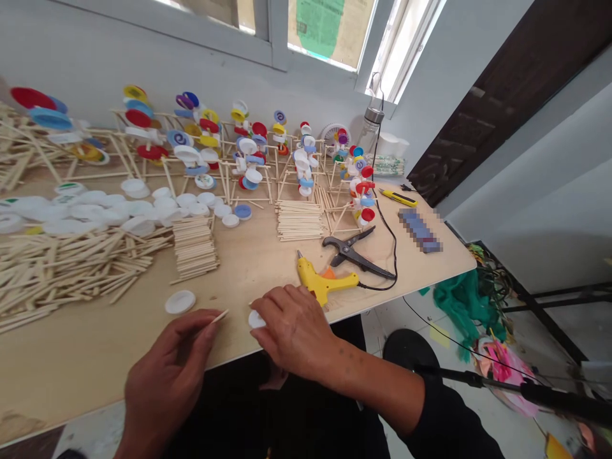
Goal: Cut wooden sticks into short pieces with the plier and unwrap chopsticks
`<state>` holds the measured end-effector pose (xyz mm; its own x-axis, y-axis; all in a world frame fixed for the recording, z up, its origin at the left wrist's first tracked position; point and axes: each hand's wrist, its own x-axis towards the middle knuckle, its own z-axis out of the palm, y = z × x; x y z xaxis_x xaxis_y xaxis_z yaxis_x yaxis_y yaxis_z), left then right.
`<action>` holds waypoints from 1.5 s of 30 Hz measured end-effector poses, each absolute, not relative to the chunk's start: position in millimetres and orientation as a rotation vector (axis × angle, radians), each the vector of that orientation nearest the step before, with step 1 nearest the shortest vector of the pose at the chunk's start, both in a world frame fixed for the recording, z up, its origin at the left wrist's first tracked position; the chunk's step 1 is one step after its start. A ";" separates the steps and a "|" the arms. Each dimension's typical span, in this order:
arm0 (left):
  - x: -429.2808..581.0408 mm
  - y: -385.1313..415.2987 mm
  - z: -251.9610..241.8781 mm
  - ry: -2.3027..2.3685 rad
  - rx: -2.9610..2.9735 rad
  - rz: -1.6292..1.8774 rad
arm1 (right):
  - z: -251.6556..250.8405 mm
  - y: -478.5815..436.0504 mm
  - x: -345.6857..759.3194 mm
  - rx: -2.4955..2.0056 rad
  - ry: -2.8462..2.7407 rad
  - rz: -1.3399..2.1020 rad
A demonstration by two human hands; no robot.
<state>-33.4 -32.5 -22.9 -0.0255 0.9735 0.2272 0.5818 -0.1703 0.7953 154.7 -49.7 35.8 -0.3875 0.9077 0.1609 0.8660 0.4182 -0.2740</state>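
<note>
white cap [255, 320], near edge of table [95, 363]: held by my right hand [291, 328]. stick [220, 316]: pinched tight in my left hand [165, 366], long axis slanting rightward, tip apart from cap.

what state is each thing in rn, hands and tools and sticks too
Left hand, pinching a stick
Right hand, over a white cap, grip partly hidden
Yellow glue gun, lying on its side
Shears, lying open
Utility knife, lying, blade state unclear
Bottle, standing, lid on
Stick stack, neatly aligned
Loose sticks, heaped
</note>
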 end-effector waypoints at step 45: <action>-28.1 -32.2 -22.2 1.417 1.956 1.123 | 17.7 -31.7 157.2 -1.508 -2.352 0.332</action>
<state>-28.1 -32.2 -22.2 0.1300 0.9314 0.3400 0.5435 -0.3538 0.7612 157.2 -31.7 17.7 -0.3878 0.9101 0.1458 0.8341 0.4138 -0.3647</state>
